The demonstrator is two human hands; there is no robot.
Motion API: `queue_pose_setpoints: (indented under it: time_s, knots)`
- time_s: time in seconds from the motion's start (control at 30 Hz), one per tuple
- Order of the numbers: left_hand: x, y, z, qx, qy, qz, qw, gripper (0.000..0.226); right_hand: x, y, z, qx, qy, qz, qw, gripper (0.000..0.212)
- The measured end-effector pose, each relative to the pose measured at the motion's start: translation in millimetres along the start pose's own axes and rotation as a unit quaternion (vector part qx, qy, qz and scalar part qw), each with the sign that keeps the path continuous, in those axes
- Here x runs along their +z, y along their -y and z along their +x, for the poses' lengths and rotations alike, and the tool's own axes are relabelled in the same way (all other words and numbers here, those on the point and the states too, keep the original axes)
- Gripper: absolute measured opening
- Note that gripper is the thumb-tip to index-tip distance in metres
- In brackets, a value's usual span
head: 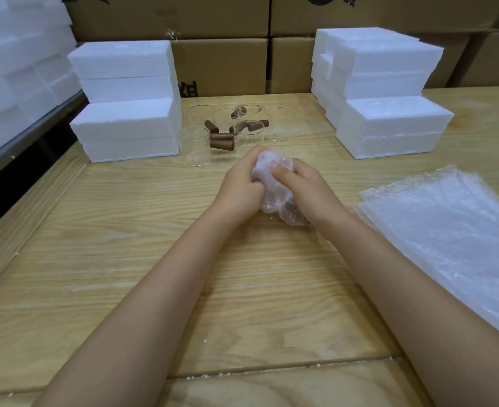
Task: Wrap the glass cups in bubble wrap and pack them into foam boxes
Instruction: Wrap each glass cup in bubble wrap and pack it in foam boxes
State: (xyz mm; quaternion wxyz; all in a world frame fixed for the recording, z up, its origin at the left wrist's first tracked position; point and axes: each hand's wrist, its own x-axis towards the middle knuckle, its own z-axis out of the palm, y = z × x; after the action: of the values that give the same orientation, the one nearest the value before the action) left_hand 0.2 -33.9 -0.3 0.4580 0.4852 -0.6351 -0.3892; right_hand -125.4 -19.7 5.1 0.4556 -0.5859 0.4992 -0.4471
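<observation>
At the left of the wooden counter [95, 259] sits a stack of white foam boxes [124, 124]. Just right of it stand bare glass cups [198, 148], with brown stoppers [221, 141] lying among them. In the middle, the left hand [239, 192] curls its grip round a bubble wrap bundle [274, 183] (something brown shows through its near end), and the right hand [307, 192] grips the other side. Further right stands a second foam stack [389, 124]. Nearer, flat bubble wrap sheets [448, 230] lie piled on the counter.
</observation>
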Motion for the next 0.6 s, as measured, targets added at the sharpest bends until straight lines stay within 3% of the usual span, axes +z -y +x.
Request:
queue_pose_setpoints:
  time_s: [0.27,0.4,0.47,0.6]
  knots:
    - [2.2,0.5,-5.6,0.064,0.032,0.023,0.997,0.042,0.5,-2.9,1.8,-0.027,-0.078,-0.099,0.992,0.015]
    - [2.0,-1.2,-7.9,0.023,0.094,-0.063,0.993,0.037,-4.5,-4.4,2.2,-0.022,-0.129,-0.123,0.984,0.026]
    - [2.6,-1.2,-7.5,0.011,0.092,-0.088,0.992,0.029,-6.0,-4.3,1.5,-0.037,-0.137,-0.131,0.981,0.026]
    - [7.1,0.3,-8.1,0.044,0.044,-0.033,0.998,0.02,-2.2,-1.6,-2.3,-0.063,-0.099,-0.158,0.981,0.024]
